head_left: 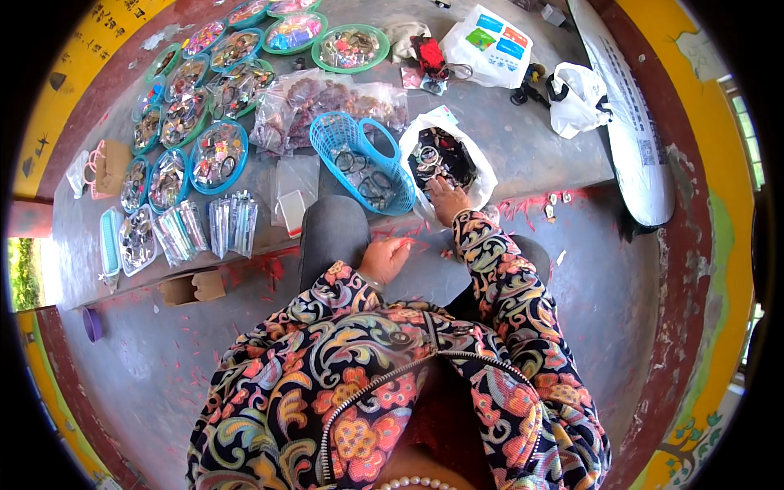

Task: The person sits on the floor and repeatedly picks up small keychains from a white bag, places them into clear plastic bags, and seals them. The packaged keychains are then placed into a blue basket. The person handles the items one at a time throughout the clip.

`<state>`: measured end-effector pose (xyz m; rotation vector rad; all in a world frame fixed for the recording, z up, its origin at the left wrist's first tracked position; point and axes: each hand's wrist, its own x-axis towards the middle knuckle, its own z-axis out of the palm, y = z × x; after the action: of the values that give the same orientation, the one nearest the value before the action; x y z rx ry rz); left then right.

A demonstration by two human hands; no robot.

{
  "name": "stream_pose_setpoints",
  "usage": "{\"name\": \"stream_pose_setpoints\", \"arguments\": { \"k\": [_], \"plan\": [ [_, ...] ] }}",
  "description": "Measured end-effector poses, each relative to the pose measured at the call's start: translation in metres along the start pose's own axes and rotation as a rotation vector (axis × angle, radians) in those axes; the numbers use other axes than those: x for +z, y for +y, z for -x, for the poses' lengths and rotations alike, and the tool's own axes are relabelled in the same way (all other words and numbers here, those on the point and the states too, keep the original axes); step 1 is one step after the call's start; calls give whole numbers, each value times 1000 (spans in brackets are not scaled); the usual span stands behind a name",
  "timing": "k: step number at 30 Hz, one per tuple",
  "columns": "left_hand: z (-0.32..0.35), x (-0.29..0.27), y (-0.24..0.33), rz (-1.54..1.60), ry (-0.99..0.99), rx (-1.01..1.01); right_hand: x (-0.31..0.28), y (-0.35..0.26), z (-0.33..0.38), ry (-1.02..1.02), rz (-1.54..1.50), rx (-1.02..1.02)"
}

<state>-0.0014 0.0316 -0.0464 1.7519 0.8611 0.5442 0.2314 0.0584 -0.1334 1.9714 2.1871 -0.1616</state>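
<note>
My right hand [447, 200] reaches over the near rim of a white plastic bag [483, 167], its fingers stretched out and touching the contents. Inside lies a dark heap of small trinkets [445, 159], among them pale and dark rings that look like hair ties or bangles. My left hand [385, 260] hovers by my left knee with its fingers curled together. What it holds, if anything, is hidden; a small reddish spot shows at its fingertips. Just left of the bag stands a blue plastic basket [333, 131] with a looped handle and several dark rings in it.
Round baskets of small trinkets [219, 155] crowd the left of the grey platform. Clear bags of purplish items [306, 106] lie behind the blue basket. Bundles of slim packets [233, 222] line the front edge. Other white bags [578, 102] stand at right; a cardboard box [192, 287] sits below.
</note>
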Motion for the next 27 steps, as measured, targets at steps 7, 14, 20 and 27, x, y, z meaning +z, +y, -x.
{"name": "stream_pose_setpoints", "arguments": {
  "k": [7,14,20,27],
  "plan": [
    [0,5,-8,-1,41,41,16,24,-17,215,-314,55],
    [0,6,-6,-35,2,-21,-12,78,-2,203,-1033,230],
    [-1,13,-27,-69,82,83,-78,66,32,185,-1738,470],
    [1,12,-17,-73,-3,28,-53,80,37,195,-1456,504]
  ]
}}
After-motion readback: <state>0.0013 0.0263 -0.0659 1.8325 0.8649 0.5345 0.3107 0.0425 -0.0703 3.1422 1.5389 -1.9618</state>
